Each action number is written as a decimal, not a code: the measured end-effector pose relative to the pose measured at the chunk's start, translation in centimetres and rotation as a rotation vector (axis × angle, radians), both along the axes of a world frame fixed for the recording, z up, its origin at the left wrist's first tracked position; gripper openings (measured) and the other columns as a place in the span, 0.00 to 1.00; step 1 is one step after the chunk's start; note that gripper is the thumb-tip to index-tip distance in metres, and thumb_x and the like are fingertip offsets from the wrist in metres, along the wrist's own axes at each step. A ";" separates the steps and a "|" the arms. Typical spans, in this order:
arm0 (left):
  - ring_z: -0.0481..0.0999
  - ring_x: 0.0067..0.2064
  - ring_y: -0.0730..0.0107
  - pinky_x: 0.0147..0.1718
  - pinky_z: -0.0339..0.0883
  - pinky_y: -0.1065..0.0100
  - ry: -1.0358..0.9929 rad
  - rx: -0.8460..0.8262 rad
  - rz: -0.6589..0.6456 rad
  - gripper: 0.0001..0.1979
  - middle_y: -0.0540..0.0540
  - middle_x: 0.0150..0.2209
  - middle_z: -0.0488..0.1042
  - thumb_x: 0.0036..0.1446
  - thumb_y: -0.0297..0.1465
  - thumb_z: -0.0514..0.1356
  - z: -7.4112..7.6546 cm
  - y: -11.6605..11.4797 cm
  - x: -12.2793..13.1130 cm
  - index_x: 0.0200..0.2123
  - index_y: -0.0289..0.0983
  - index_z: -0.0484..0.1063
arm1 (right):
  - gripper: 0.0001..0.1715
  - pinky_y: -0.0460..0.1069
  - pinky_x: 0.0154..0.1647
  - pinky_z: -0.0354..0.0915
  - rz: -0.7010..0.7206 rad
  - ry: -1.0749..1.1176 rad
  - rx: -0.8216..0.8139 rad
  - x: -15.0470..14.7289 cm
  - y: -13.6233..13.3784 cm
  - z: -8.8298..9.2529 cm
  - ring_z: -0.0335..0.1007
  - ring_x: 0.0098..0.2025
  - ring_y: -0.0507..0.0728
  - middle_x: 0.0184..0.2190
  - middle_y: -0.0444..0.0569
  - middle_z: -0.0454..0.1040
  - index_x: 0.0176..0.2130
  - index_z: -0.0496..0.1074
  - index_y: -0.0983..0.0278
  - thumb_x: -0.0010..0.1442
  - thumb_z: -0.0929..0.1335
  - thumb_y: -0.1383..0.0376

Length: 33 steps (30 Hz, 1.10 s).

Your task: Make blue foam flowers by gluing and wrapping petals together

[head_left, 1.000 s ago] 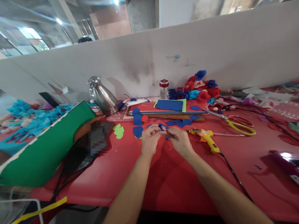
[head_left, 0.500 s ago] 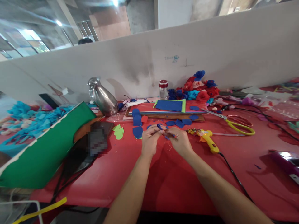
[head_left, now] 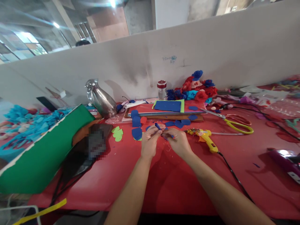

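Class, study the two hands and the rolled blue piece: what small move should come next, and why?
Probably tighten the curl of the blue piece: its rolled end shows above the left hand, which pinches it; the right hand is close beside, and the yellow glue gun lies untouched.

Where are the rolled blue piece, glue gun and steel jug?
Rolled blue piece (head_left: 157,126), head view: its exposed end.
Yellow glue gun (head_left: 206,137), head view: its body.
Steel jug (head_left: 103,100), head view: its belly.

The fingers (head_left: 152,130) partly hide the rolled blue piece (head_left: 157,126).
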<state>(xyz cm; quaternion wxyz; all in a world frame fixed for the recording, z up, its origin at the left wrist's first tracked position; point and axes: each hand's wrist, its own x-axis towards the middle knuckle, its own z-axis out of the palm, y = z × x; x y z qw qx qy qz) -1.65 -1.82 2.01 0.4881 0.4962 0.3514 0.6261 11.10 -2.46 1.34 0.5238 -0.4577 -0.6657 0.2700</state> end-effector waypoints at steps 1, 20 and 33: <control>0.74 0.44 0.63 0.47 0.66 0.62 -0.018 -0.014 -0.015 0.07 0.44 0.40 0.77 0.47 0.34 0.65 0.1 0.0 0.0 0.31 0.39 0.80 | 0.17 0.50 0.36 0.69 -0.014 0.013 -0.014 0.0 0.0 0.0 0.75 0.31 0.56 0.29 0.48 0.80 0.30 0.78 0.60 0.47 0.62 0.72; 0.70 0.42 0.66 0.44 0.65 0.64 0.008 -0.050 0.097 0.02 0.47 0.36 0.71 0.40 0.30 0.67 0.5 -0.3 0.7 0.21 0.39 0.77 | 0.15 0.49 0.33 0.67 -0.029 -0.043 0.055 0.0 -0.1 -0.1 0.73 0.30 0.56 0.27 0.48 0.78 0.27 0.76 0.61 0.48 0.61 0.72; 0.71 0.40 0.67 0.41 0.66 0.66 0.008 -0.015 0.047 0.03 0.46 0.36 0.73 0.45 0.30 0.65 0.2 -0.4 0.7 0.23 0.38 0.77 | 0.15 0.48 0.34 0.68 -0.020 -0.032 0.072 0.1 -0.1 -0.1 0.73 0.30 0.55 0.27 0.48 0.78 0.27 0.75 0.62 0.47 0.61 0.74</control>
